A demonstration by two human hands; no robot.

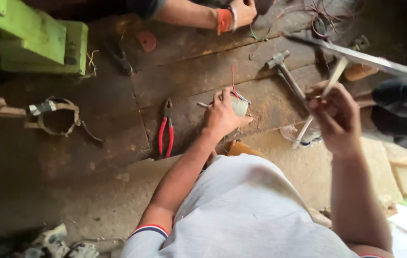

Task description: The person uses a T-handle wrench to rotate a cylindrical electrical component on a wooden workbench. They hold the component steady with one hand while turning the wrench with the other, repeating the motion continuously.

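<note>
Red wires (233,79) stick up from a small pale block (239,106), and the left hand (221,116) is clamped on that block, pressing it against the dark wooden boards (184,71). Out to the side, well apart from it, the right hand (336,117) is raised and closed around a thin pale rod (327,88) that runs slanted through its fingers. Red-handled pliers (166,131) lie on the boards just left of the left hand. A hammer (282,67) rests between the two hands, further up. At the top edge, another person's hand (241,12) with an orange wristband works among tangled wires (323,16). A green machine (36,40) sits top left.
</note>
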